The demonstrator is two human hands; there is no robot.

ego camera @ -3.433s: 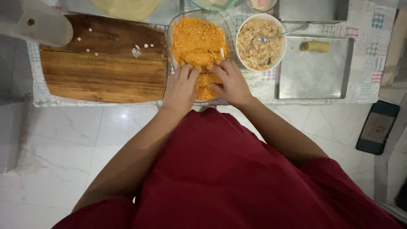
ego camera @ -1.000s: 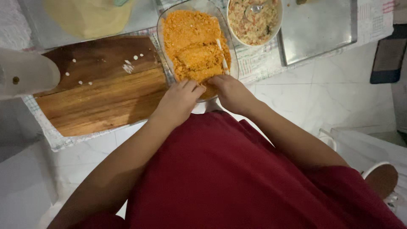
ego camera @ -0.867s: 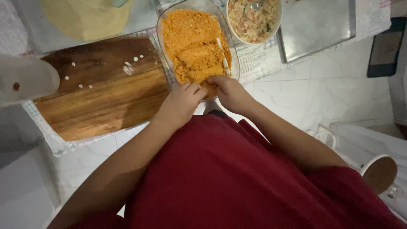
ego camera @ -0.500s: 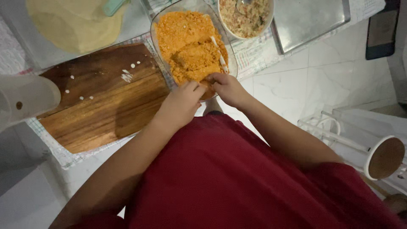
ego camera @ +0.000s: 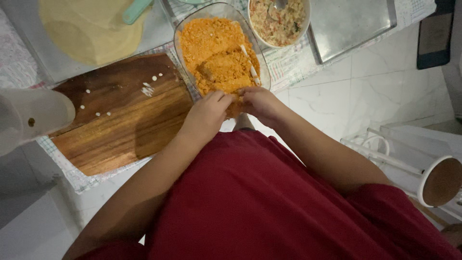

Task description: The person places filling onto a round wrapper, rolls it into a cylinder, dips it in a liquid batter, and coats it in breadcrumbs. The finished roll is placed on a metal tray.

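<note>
Breadcrumbs [ego camera: 211,43], orange and coarse, are held in a clear glass dish [ego camera: 179,33] that is set on a checked cloth between a wooden cutting board [ego camera: 125,115] and a round bowl of mixed filling [ego camera: 279,19]. At the dish's near end a crumb-coated piece [ego camera: 234,107] is gripped from both sides: the left hand [ego camera: 208,113] and the right hand [ego camera: 260,103] are curled around it, fingers [ego camera: 222,97] touching the crumbs. A metal tray [ego camera: 351,24] is seen past the bowl, and a dish of pale batter [ego camera: 91,29] beyond the board
</note>
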